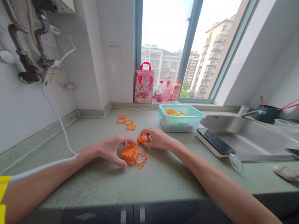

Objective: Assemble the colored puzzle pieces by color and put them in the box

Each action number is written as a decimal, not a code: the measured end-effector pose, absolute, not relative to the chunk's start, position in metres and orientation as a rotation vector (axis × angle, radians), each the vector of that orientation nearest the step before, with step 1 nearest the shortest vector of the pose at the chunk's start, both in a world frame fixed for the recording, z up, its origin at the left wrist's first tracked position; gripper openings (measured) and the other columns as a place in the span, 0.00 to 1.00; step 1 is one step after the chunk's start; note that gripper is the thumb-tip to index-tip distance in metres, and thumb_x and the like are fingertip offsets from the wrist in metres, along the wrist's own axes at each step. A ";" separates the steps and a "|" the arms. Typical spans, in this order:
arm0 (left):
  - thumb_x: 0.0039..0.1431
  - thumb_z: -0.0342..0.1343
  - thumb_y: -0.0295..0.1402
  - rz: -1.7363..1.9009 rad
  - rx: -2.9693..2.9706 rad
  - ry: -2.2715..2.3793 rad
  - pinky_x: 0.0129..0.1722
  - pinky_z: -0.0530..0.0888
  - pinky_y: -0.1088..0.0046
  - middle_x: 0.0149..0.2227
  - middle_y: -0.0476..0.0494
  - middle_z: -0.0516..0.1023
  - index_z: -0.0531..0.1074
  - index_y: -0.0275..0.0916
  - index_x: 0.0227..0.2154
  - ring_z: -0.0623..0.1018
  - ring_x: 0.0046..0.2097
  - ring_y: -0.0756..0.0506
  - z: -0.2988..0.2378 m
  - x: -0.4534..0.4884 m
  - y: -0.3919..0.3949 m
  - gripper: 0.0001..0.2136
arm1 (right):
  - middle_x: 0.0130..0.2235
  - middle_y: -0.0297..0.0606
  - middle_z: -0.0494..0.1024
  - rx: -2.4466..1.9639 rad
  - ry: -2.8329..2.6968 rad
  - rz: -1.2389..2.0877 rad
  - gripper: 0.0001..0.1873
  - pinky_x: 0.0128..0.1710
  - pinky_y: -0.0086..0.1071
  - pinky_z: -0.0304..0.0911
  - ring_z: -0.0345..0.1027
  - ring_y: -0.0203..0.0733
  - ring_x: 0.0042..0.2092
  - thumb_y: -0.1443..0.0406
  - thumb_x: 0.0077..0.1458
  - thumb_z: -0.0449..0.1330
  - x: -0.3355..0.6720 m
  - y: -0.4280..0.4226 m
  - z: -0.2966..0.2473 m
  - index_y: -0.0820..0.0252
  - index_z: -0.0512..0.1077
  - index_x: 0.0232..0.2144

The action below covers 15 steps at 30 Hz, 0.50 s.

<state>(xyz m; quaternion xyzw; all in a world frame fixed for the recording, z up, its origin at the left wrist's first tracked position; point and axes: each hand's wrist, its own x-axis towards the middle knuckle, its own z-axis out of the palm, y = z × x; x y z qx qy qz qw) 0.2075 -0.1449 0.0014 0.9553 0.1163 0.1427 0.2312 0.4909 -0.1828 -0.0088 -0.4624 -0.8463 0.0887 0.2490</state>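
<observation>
My left hand (112, 149) curves around an orange block of interlocking puzzle pieces (128, 152), thumb in front and fingers behind it. A flat orange puzzle piece with a grid-patterned window (141, 159) sticks out from the block's right side, close to the counter. Just beyond, my right hand (156, 138) pinches another orange puzzle piece (143, 138) with toothed edges. The two hands are nearly side by side. Farther back on the counter lie several loose orange puzzle pieces (126, 122), some with window patterns.
A light-blue plastic tub (181, 123) holding orange and yellow-green pieces stands beside the steel sink (232, 128). A phone (216, 141) rests by the sink. A white cable (60, 118) crosses over my left forearm. Bottles (167, 91) and a pink bag (144, 87) line the window.
</observation>
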 end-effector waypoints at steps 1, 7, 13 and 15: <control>0.45 0.75 0.49 0.392 2.635 0.316 0.58 0.72 0.64 0.54 0.42 0.81 0.77 0.43 0.56 0.79 0.54 0.37 0.001 0.209 -0.146 0.34 | 0.40 0.36 0.84 -1.268 -2.301 0.227 0.19 0.42 0.31 0.65 0.75 0.42 0.39 0.64 0.50 0.71 0.492 -0.182 -0.008 0.56 0.79 0.47; 0.50 0.71 0.47 0.396 2.607 0.559 0.44 0.73 0.70 0.44 0.46 0.83 0.81 0.41 0.48 0.79 0.43 0.43 -0.003 0.202 -0.124 0.23 | 0.44 0.41 0.83 -1.314 -2.263 0.065 0.20 0.46 0.35 0.66 0.76 0.46 0.44 0.63 0.53 0.71 0.497 -0.184 0.001 0.56 0.77 0.49; 0.48 0.69 0.56 0.530 2.533 1.064 0.33 0.66 0.70 0.33 0.48 0.80 0.82 0.39 0.46 0.72 0.31 0.47 -0.011 0.173 -0.075 0.28 | 0.43 0.38 0.82 -1.252 -2.349 0.029 0.17 0.47 0.36 0.65 0.76 0.45 0.44 0.62 0.55 0.69 0.480 -0.214 0.031 0.53 0.77 0.48; 0.47 0.68 0.57 0.571 2.507 1.123 0.32 0.66 0.70 0.33 0.47 0.80 0.83 0.39 0.45 0.71 0.31 0.47 -0.013 0.167 -0.067 0.29 | 0.43 0.37 0.82 -1.218 -2.390 0.128 0.18 0.47 0.35 0.65 0.76 0.44 0.44 0.62 0.55 0.68 0.472 -0.225 0.037 0.53 0.77 0.49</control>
